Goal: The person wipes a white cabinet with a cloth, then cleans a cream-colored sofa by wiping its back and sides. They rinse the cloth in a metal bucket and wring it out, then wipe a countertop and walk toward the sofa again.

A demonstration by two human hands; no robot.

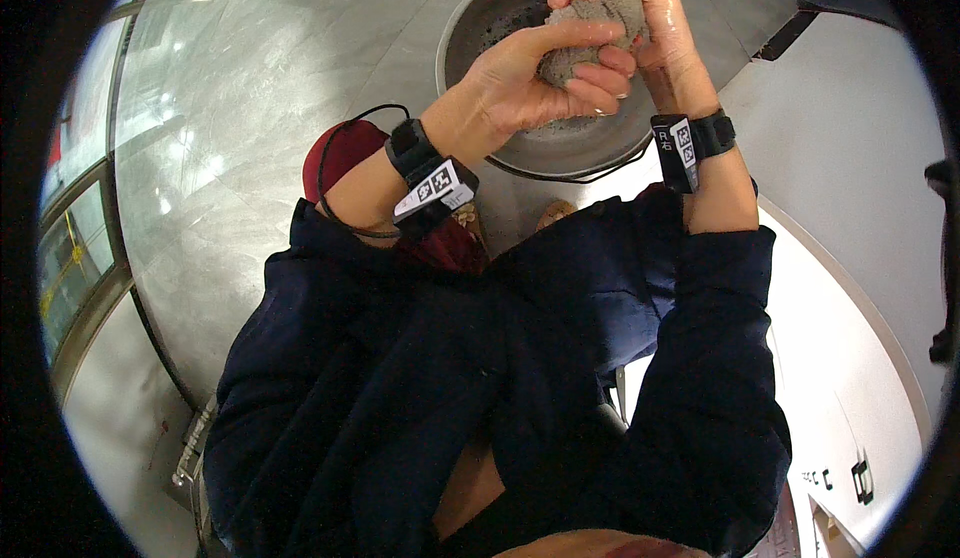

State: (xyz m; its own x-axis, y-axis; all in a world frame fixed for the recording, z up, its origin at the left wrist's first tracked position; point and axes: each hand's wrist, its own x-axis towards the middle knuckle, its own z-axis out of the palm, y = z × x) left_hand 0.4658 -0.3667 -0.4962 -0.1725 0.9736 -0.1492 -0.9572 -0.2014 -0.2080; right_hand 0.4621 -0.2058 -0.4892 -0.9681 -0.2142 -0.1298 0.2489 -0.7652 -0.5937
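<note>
A wet, grey-beige cloth [592,44] is bunched up between both hands. My left hand [547,82] grips its lower part, thumb along the top and fingers curled around the near side. My right hand [656,3] holds the upper part, its fingers partly cut off by the picture's top edge. Both hands look wet. Beneath them stands a round, dark metal basin [480,55] with a thin rim and a wire handle at its near side. Dark specks show inside it. Black straps with marker-bearing boxes sit on both wrists.
The basin stands on a grey tiled floor [285,55]. A white panel [825,108] rises at the right, with a black-edged corner behind it. A glass door or window frame [112,235] runs along the left. My knees and shoes are just on the near side of the basin.
</note>
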